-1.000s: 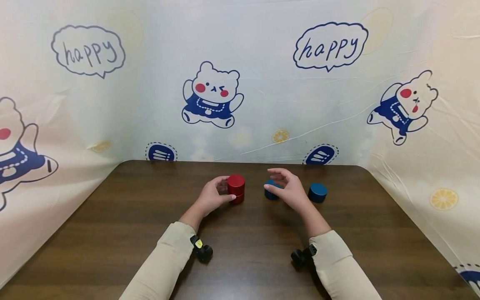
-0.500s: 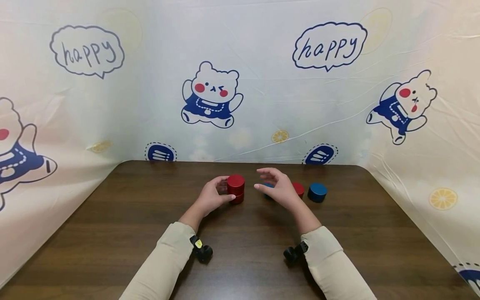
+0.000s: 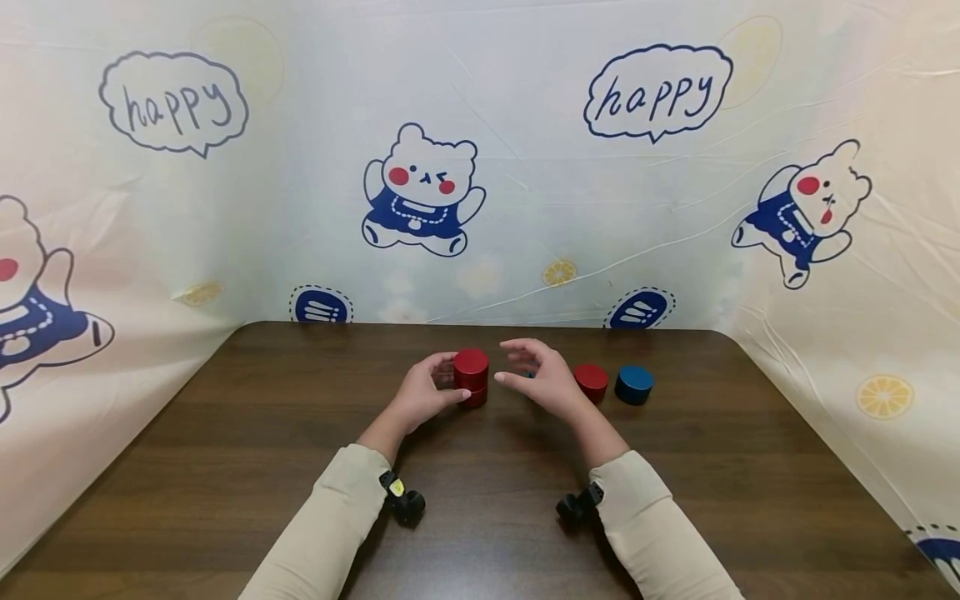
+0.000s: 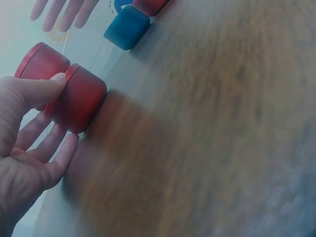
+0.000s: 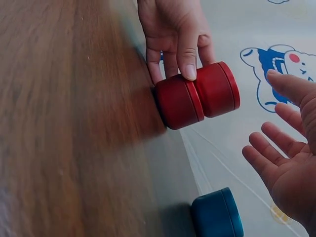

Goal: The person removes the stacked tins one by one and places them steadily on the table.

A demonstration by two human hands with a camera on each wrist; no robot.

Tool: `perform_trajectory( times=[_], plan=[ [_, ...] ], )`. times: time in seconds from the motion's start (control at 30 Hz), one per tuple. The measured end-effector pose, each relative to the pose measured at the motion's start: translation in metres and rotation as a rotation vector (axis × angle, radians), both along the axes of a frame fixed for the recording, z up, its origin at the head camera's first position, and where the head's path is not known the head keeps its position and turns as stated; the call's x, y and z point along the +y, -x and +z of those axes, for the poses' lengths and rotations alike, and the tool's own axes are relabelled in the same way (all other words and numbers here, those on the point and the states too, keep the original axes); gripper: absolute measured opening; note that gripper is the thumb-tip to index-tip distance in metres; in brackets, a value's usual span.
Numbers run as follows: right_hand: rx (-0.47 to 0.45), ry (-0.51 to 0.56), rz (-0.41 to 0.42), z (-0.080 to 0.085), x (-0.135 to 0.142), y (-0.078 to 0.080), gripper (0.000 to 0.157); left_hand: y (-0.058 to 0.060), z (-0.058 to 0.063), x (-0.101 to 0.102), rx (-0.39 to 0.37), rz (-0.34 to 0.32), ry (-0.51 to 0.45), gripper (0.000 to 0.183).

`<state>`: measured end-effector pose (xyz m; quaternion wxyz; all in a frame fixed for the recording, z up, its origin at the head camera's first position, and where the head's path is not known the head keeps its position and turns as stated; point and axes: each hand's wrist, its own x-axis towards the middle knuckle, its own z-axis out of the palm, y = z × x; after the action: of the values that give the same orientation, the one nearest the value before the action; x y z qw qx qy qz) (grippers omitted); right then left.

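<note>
Two small red lidded tins are stacked on the wooden table, the upper red tin (image 3: 471, 365) sitting right on the lower red tin (image 5: 175, 104). My left hand (image 3: 426, 393) holds the stack from the left, its thumb across the seam and its fingers around the far side. To the right of the stack, my right hand (image 3: 549, 382) is raised with fingers spread and thumb apart, holding nothing. It mostly hides a blue tin (image 5: 216, 215) in the head view; that tin stands beyond its fingers.
Right of my right hand stand a second red tin (image 3: 591, 382) and another blue tin (image 3: 634, 385), side by side. The brown table (image 3: 480, 500) ends at a printed cloth backdrop (image 3: 540, 192) behind and at both sides.
My right hand has moved left toward the red stack, uncovering the separate red tin and covering most of the nearer blue tin. My left hand stays on the stack.
</note>
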<state>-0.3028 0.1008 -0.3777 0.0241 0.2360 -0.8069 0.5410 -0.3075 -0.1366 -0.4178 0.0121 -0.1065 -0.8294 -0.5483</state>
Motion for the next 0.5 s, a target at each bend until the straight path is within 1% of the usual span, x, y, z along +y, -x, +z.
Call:
perform_trajectory(
  times=[0.17, 0.3, 0.5],
  plan=[
    [-0.013, -0.023, 0.012, -0.001, -0.007, 0.001, 0.055, 0.001, 0.000, -0.001, -0.004, -0.001, 0.001, 0.064],
    [-0.006, -0.038, 0.018, -0.002, -0.012, 0.002, 0.055, 0.002, 0.001, -0.001, -0.003, 0.003, 0.006, 0.064],
    [-0.003, -0.056, 0.002, -0.004, -0.018, 0.001, 0.054, 0.001, 0.001, -0.001, 0.004, -0.005, 0.002, 0.063]
  ],
)
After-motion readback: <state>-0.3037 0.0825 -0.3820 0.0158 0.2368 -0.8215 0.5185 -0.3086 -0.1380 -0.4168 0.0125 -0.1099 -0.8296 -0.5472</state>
